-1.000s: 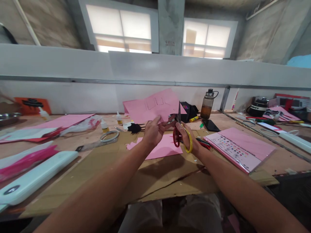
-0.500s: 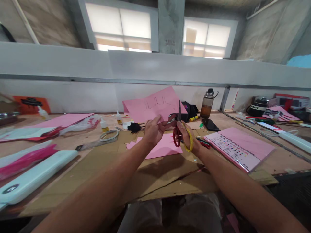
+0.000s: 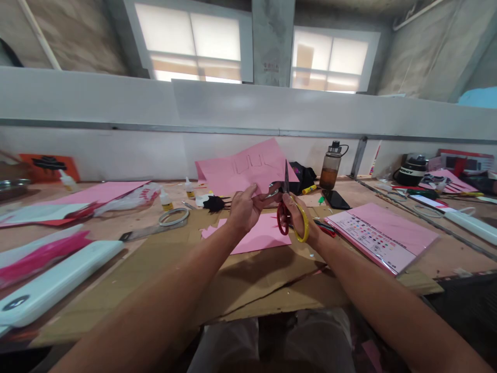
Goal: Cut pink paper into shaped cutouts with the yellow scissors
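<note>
A pink sheet (image 3: 248,168) with pencil-like outlines is raised above the table, its lower edge pinched in my left hand (image 3: 246,208). My right hand (image 3: 298,215) is closed around scissors (image 3: 303,223) with one red and one yellow handle loop. The blades point upward at the sheet's right part, near a dark, shiny piece beside my left fingers that I cannot make out. Below both hands, another pink sheet (image 3: 264,235) lies on brown cardboard (image 3: 248,290).
A bottle (image 3: 330,166), a black phone (image 3: 336,200) and a pack of pink paper (image 3: 382,235) stand or lie at the right. To the left are small glue bottles (image 3: 166,200), a cable coil (image 3: 173,216) and a long white device (image 3: 58,282).
</note>
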Action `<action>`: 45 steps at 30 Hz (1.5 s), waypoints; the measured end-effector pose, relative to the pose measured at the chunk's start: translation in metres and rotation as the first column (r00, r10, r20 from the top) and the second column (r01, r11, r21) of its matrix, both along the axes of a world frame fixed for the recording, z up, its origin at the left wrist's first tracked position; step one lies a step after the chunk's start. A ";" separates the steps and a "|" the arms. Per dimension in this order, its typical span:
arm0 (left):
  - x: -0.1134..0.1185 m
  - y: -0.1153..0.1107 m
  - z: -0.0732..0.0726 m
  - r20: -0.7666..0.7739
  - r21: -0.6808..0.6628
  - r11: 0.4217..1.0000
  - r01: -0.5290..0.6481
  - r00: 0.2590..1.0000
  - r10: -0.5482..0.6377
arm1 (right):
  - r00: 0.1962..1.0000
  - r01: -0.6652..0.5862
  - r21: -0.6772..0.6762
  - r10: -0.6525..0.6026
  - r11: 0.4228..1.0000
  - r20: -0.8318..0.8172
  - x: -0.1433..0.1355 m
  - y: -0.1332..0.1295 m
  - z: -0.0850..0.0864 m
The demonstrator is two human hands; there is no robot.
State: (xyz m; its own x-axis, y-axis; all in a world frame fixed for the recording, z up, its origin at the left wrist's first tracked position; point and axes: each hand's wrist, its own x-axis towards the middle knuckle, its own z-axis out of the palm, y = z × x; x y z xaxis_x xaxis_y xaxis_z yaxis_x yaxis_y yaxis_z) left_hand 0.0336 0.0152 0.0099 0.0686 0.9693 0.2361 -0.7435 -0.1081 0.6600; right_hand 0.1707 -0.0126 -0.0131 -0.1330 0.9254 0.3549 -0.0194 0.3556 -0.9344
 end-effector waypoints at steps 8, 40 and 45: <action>0.000 0.001 0.000 -0.018 0.048 0.999 0.009 1.000 -0.008 | 1.000 -0.015 -0.029 0.014 0.999 -0.020 0.000 -0.002 0.002; -0.009 0.004 0.005 -0.073 -0.003 1.000 -0.025 0.997 0.025 | 0.997 -0.045 0.024 0.044 0.999 0.056 0.004 -0.006 0.008; -0.011 0.004 0.008 -0.089 -0.006 0.999 -0.039 0.995 0.038 | 0.997 -0.033 0.013 0.033 0.999 0.066 0.005 -0.006 0.008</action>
State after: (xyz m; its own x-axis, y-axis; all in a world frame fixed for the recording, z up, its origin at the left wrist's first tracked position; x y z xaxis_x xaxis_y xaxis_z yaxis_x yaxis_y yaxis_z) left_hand 0.0228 0.0193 0.0182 0.0519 0.9735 0.2228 -0.6771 -0.1296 0.7244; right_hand 0.1752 -0.0188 -0.0055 -0.1869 0.9151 0.3573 0.0300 0.3689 -0.9290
